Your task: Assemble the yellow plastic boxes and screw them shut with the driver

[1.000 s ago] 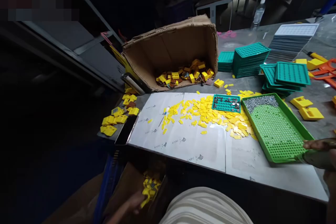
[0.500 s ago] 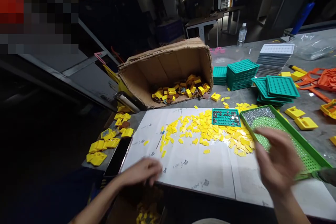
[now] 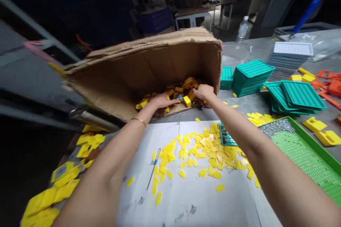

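Note:
Both my hands reach into a tipped cardboard box (image 3: 128,51) whose open side faces me. My left hand (image 3: 162,100) stretches its fingers across the front of a heap of yellow plastic blocks (image 3: 187,101). At the box's right end, my right hand (image 3: 204,91) touches the heap, fingers apart and their tips partly hidden among the blocks. Neither hand appears to hold anything. Below the box, small flat yellow pieces (image 3: 202,149) lie scattered over a white sheet (image 3: 213,205). My right forearm partly covers a small teal tray (image 3: 225,137) of dark round parts.
A green perforated tray (image 3: 306,156) with small metal parts (image 3: 279,127) stands at the right. Behind it are stacked teal trays (image 3: 253,78) and white trays (image 3: 290,55). A thin screwdriver-like tool (image 3: 153,168) lies on the sheet. More yellow blocks (image 3: 61,184) lie at the left edge.
Both hands have moved forward from above the sheet's near side into the cardboard box. The view has come closer to the box.

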`<state>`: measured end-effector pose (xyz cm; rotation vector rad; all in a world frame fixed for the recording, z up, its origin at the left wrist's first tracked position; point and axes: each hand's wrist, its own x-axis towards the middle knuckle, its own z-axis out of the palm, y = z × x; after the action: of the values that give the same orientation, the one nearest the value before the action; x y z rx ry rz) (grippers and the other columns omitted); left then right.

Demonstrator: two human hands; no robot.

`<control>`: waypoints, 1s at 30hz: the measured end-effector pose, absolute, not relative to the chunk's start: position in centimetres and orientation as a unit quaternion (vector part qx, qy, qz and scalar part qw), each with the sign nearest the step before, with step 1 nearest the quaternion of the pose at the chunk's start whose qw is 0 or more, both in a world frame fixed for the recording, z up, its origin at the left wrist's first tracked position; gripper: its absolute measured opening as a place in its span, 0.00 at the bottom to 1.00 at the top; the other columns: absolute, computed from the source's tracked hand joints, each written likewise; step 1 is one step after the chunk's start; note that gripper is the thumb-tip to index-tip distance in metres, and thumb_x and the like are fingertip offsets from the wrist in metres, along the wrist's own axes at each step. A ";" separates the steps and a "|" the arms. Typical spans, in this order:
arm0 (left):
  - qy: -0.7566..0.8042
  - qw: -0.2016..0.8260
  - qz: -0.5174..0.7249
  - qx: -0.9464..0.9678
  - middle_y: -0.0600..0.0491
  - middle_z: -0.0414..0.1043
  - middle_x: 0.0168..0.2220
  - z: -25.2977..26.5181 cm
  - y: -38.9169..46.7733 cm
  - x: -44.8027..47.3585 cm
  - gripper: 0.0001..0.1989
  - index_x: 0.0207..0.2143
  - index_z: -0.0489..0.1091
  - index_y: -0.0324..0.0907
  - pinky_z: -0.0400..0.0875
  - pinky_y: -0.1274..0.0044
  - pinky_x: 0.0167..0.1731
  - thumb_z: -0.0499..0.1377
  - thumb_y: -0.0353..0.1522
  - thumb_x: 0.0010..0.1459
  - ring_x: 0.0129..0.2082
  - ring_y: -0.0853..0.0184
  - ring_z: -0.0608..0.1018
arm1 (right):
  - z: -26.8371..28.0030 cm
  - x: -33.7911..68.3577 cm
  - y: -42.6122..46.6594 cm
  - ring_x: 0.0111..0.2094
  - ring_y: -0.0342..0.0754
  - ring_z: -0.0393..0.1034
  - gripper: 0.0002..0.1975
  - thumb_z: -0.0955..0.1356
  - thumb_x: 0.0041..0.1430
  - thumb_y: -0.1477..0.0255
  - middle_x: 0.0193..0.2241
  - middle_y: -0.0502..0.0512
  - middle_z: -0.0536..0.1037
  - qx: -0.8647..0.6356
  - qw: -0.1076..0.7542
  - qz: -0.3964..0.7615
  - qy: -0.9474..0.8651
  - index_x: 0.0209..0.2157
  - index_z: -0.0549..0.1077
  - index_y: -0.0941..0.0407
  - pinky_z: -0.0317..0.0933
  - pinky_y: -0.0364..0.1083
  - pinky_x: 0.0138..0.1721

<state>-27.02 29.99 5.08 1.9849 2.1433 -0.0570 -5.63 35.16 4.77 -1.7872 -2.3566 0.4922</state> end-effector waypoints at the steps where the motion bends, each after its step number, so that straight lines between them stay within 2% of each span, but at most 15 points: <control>1: 0.722 0.114 -0.032 0.682 0.39 0.67 0.58 5.0 30.2 -27.1 0.42 0.61 0.59 0.41 0.67 0.66 0.49 0.59 0.54 0.49 0.54 0.46 0.72 | 4.5 -6.1 35.3 0.50 0.61 0.71 0.25 0.60 0.62 0.58 0.45 0.71 0.76 -0.598 0.067 0.170 -0.781 0.48 0.74 0.63 0.64 0.51 0.47; 4: 0.714 0.096 -0.046 0.692 0.35 0.69 0.55 4.9 29.6 -27.2 0.40 0.62 0.58 0.39 0.69 0.63 0.45 0.59 0.50 0.50 0.52 0.42 0.73 | 3.7 -7.1 35.0 0.50 0.60 0.70 0.24 0.61 0.60 0.58 0.45 0.68 0.77 -0.601 0.070 0.180 -0.775 0.48 0.74 0.59 0.63 0.52 0.47; 8: 0.723 0.056 -0.059 0.686 0.36 0.68 0.56 5.0 27.2 -26.7 0.40 0.65 0.50 0.38 0.69 0.64 0.44 0.54 0.45 0.53 0.52 0.44 0.73 | 3.1 -7.6 32.4 0.54 0.61 0.64 0.26 0.61 0.59 0.62 0.53 0.65 0.71 -0.588 0.108 0.168 -0.784 0.59 0.62 0.54 0.61 0.59 0.50; 11: 0.714 0.048 -0.095 0.692 0.37 0.69 0.55 5.2 24.8 -26.0 0.39 0.66 0.49 0.41 0.69 0.64 0.43 0.53 0.42 0.53 0.51 0.45 0.75 | 2.7 -7.8 29.5 0.55 0.60 0.62 0.29 0.61 0.58 0.65 0.54 0.63 0.68 -0.556 0.127 0.163 -0.805 0.61 0.56 0.51 0.62 0.57 0.49; 14: 0.684 0.048 -0.128 0.717 0.40 0.72 0.53 5.2 22.1 -25.1 0.37 0.65 0.52 0.42 0.69 0.64 0.43 0.53 0.38 0.52 0.49 0.46 0.76 | 2.2 -8.0 26.9 0.55 0.59 0.62 0.29 0.61 0.58 0.66 0.53 0.62 0.68 -0.520 0.127 0.158 -0.830 0.61 0.56 0.51 0.61 0.56 0.51; 17: 0.658 0.048 -0.148 0.737 0.39 0.71 0.54 5.0 19.3 -24.2 0.36 0.64 0.55 0.39 0.67 0.63 0.47 0.52 0.35 0.51 0.51 0.47 0.74 | 2.1 -8.2 24.5 0.54 0.60 0.63 0.30 0.62 0.59 0.65 0.53 0.62 0.69 -0.483 0.111 0.155 -0.854 0.63 0.55 0.51 0.58 0.57 0.52; 21: 0.629 0.046 -0.156 0.760 0.39 0.72 0.52 4.6 15.8 -23.8 0.29 0.57 0.64 0.36 0.62 0.61 0.54 0.53 0.37 0.53 0.54 0.48 0.72 | 3.5 -7.2 21.3 0.50 0.59 0.68 0.34 0.64 0.59 0.66 0.49 0.64 0.74 -0.442 0.090 0.151 -0.880 0.65 0.50 0.54 0.55 0.57 0.54; 23: 0.620 0.052 -0.151 0.768 0.41 0.72 0.52 4.5 14.4 -24.0 0.27 0.54 0.68 0.39 0.59 0.59 0.56 0.54 0.39 0.53 0.56 0.49 0.70 | 4.8 -5.5 20.7 0.47 0.58 0.70 0.32 0.63 0.60 0.66 0.45 0.62 0.77 -0.438 0.090 0.151 -0.881 0.64 0.53 0.53 0.56 0.57 0.54; 25: 0.627 0.065 -0.144 0.763 0.43 0.71 0.54 4.5 13.3 -24.2 0.26 0.54 0.68 0.43 0.60 0.58 0.55 0.54 0.40 0.54 0.57 0.49 0.70 | 5.8 -3.0 21.4 0.44 0.57 0.72 0.24 0.61 0.62 0.67 0.42 0.59 0.78 -0.460 0.097 0.160 -0.868 0.59 0.61 0.51 0.61 0.55 0.48; 27: 0.648 0.068 -0.122 0.749 0.44 0.73 0.52 4.6 12.7 -24.1 0.24 0.52 0.70 0.44 0.63 0.58 0.52 0.54 0.42 0.55 0.55 0.49 0.71 | 6.0 -0.2 23.3 0.48 0.59 0.70 0.19 0.59 0.63 0.71 0.47 0.62 0.76 -0.492 0.100 0.164 -0.849 0.54 0.67 0.53 0.63 0.55 0.46; 30: 0.663 0.030 -0.023 0.748 0.44 0.75 0.49 4.6 13.1 -22.9 0.22 0.46 0.73 0.42 0.65 0.63 0.52 0.51 0.44 0.59 0.52 0.53 0.73 | 4.3 3.1 26.8 0.56 0.59 0.63 0.28 0.67 0.53 0.77 0.58 0.65 0.67 -0.499 0.082 0.186 -0.843 0.58 0.64 0.57 0.61 0.52 0.52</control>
<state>-22.89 13.09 4.65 2.3054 2.0428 -0.0714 3.10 26.75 4.33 -1.4904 -2.5170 0.5554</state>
